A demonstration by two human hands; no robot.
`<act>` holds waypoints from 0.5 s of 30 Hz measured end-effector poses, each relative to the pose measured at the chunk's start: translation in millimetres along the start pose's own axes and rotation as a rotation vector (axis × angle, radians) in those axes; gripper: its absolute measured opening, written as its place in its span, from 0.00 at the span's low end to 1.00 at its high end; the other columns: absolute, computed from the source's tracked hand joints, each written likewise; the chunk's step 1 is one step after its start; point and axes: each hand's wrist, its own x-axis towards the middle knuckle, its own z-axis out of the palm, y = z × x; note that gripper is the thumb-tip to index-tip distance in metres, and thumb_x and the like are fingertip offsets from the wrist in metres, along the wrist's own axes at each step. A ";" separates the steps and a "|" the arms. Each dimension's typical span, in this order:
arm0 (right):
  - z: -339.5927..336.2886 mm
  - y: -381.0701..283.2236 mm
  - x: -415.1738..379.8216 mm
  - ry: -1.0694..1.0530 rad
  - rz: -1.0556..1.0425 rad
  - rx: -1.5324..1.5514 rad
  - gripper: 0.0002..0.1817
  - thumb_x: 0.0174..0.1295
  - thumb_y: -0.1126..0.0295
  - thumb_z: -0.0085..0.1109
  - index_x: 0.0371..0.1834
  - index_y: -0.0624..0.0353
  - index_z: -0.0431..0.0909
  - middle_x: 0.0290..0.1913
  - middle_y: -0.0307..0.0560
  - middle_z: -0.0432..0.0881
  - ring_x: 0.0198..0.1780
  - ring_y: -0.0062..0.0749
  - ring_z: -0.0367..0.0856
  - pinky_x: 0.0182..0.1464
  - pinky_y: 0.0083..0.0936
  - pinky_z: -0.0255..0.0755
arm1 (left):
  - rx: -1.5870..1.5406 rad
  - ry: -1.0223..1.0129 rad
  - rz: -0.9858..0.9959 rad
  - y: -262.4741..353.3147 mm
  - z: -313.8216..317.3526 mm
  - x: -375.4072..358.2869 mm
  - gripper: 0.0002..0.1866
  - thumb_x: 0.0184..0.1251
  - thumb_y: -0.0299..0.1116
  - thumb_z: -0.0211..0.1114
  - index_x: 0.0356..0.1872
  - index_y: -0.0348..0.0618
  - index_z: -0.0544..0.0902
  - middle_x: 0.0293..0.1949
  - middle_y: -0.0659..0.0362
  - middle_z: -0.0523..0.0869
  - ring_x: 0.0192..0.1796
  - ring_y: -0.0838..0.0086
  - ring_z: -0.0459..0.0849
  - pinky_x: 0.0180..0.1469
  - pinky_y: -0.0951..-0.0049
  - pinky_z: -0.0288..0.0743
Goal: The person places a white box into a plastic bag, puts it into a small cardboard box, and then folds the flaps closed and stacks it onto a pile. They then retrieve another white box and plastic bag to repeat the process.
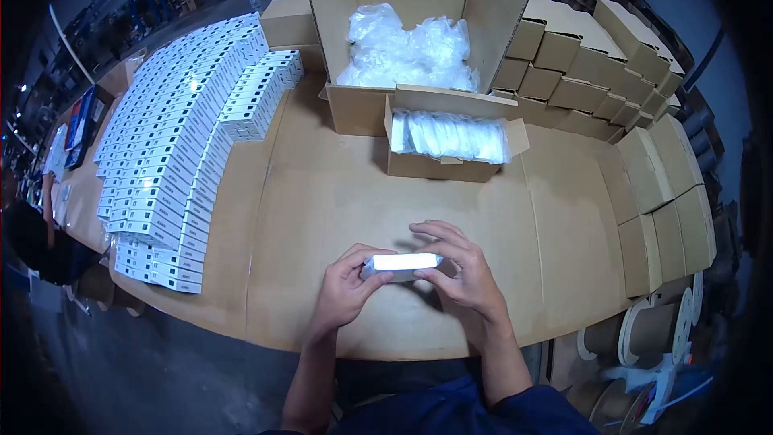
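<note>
A small white box [405, 262] with a clear plastic wrap around it is held up over the table, its narrow side facing me. My left hand [345, 288] pinches its left end between thumb and fingers. At the other end, my right hand [465, 272] has its thumb against the lower edge, with the index finger raised above and the other fingers partly hidden. Beyond my hands stands an open cardboard carton [439, 167], holding a row of plastic-wrapped packs [449, 135].
White printed boxes [173, 137] are stacked high on the left of the cardboard-covered table [322, 193]. A large open carton [354, 109] of clear plastic bags [411, 52] stands at the back. Brown cartons [580, 64] pile up on the right. Another person [40, 234] is at far left.
</note>
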 end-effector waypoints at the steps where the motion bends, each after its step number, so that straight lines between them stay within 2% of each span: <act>1: -2.3 -3.7 3.6 0.003 -0.013 -0.036 0.21 0.55 0.73 0.77 0.53 0.61 0.87 0.63 0.50 0.86 0.69 0.52 0.77 0.72 0.43 0.71 | 0.020 0.005 0.009 0.5 -0.9 1.2 0.15 0.72 0.18 0.68 0.57 0.28 0.82 0.55 0.55 0.81 0.60 0.72 0.82 0.65 0.71 0.75; 3: -8.3 -14.2 9.4 0.007 -0.035 -0.110 0.23 0.55 0.72 0.77 0.56 0.60 0.86 0.61 0.49 0.86 0.68 0.53 0.78 0.70 0.44 0.72 | 0.031 -0.007 0.021 -2.9 -4.6 6.6 0.15 0.70 0.18 0.69 0.56 0.28 0.83 0.58 0.54 0.80 0.60 0.72 0.82 0.64 0.71 0.77; 4: -9.7 -15.8 10.8 -0.002 -0.047 -0.119 0.21 0.55 0.72 0.76 0.54 0.59 0.84 0.55 0.46 0.88 0.62 0.50 0.81 0.64 0.42 0.76 | 0.035 -0.011 0.027 -2.6 -6.0 9.2 0.15 0.70 0.18 0.70 0.55 0.28 0.83 0.59 0.54 0.79 0.60 0.72 0.82 0.63 0.71 0.78; 7: -23.1 -23.8 17.7 -0.209 -0.057 -0.265 0.17 0.56 0.74 0.76 0.48 0.59 0.84 0.48 0.45 0.87 0.53 0.47 0.84 0.56 0.40 0.79 | 0.157 -0.106 0.055 2.6 -14.6 18.1 0.14 0.71 0.18 0.69 0.55 0.29 0.83 0.62 0.54 0.77 0.64 0.69 0.79 0.67 0.70 0.74; 8: -22.4 -21.0 22.2 -0.153 -0.173 -0.264 0.14 0.57 0.76 0.74 0.45 0.60 0.83 0.43 0.46 0.85 0.44 0.45 0.85 0.47 0.38 0.81 | 0.189 -0.120 0.099 1.2 -18.6 23.5 0.17 0.70 0.18 0.69 0.58 0.30 0.82 0.63 0.54 0.76 0.65 0.69 0.79 0.66 0.69 0.75; 10: -27.9 -22.7 28.1 -0.147 -0.106 -0.203 0.13 0.58 0.76 0.73 0.45 0.60 0.83 0.42 0.48 0.85 0.40 0.45 0.86 0.45 0.37 0.81 | 0.253 -0.146 0.186 -0.8 -25.0 36.0 0.23 0.68 0.18 0.71 0.63 0.32 0.78 0.64 0.53 0.75 0.66 0.67 0.77 0.66 0.67 0.77; 11: -31.1 -22.7 32.9 -0.143 -0.078 -0.172 0.13 0.58 0.77 0.73 0.45 0.61 0.83 0.41 0.49 0.85 0.38 0.45 0.86 0.43 0.36 0.81 | 0.121 -0.112 0.145 1.4 -25.7 41.3 0.27 0.67 0.18 0.71 0.66 0.34 0.75 0.65 0.53 0.74 0.67 0.67 0.77 0.65 0.65 0.78; 12: -34.6 -19.9 38.9 -0.062 -0.128 -0.173 0.11 0.60 0.77 0.73 0.44 0.62 0.82 0.39 0.51 0.84 0.34 0.42 0.87 0.37 0.34 0.81 | -0.009 -0.077 0.106 10.1 -23.7 47.7 0.31 0.66 0.18 0.72 0.69 0.35 0.73 0.65 0.52 0.74 0.67 0.66 0.77 0.65 0.64 0.78; 13: -36.5 -17.6 44.9 0.031 -0.101 -0.183 0.11 0.60 0.78 0.73 0.44 0.63 0.82 0.38 0.50 0.84 0.34 0.40 0.87 0.36 0.33 0.81 | -0.140 -0.044 0.064 16.1 -23.6 53.9 0.35 0.65 0.18 0.73 0.72 0.37 0.70 0.66 0.52 0.73 0.68 0.65 0.76 0.65 0.63 0.79; 14: -38.3 -15.1 50.9 0.124 -0.072 -0.193 0.11 0.60 0.78 0.73 0.44 0.63 0.82 0.37 0.50 0.84 0.33 0.37 0.87 0.35 0.32 0.81 | -0.075 0.015 0.071 5.2 -33.8 66.0 0.44 0.64 0.20 0.73 0.80 0.44 0.59 0.68 0.50 0.72 0.68 0.61 0.77 0.63 0.57 0.82; 15: -40.5 -10.9 57.7 0.215 -0.044 -0.203 0.11 0.59 0.78 0.73 0.43 0.64 0.81 0.36 0.49 0.83 0.33 0.35 0.87 0.34 0.30 0.81 | 0.150 0.045 0.114 11.5 -34.9 75.7 0.44 0.66 0.22 0.72 0.81 0.46 0.59 0.69 0.50 0.72 0.68 0.60 0.76 0.64 0.55 0.81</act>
